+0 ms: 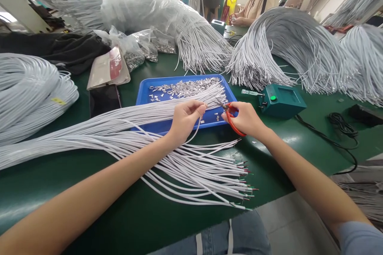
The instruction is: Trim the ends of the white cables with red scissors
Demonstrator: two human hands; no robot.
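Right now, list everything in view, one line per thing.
blue tray: one, blue, table centre.
metal terminals: many, silver, in the tray.
cable bundle: one, white, across the table under the left hand.
cable heaps: several, white, along the table's back and sides.
green box: one, teal with a green button, right of the tray.
plastic bags: a few, clear, behind the tray.
co-worker: one, seated at the far end.
left hand: pinching one white cable.
right hand: gripping red-handled cutters.
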